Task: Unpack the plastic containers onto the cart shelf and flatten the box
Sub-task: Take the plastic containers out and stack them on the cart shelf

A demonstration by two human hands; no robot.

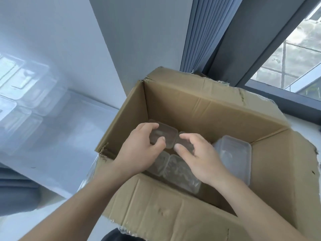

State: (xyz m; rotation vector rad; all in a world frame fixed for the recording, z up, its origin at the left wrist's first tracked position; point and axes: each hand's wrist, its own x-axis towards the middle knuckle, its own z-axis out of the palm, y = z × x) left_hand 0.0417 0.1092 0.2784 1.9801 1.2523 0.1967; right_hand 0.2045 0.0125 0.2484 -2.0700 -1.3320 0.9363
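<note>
While reaching into box (205, 108), I read left grip (139, 150) clasping square container (166, 136) by far-left wall, ready to lift; right grip (199, 159) curls over neighbouring container (185, 143), cannot tell if holding.

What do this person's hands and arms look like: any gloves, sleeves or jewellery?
No gloves: the left hand and right hand are both bare, with no rings visible. The left forearm and right forearm are bare too, right to the picture's edge, so no sleeve, watch or bracelet shows.
</note>
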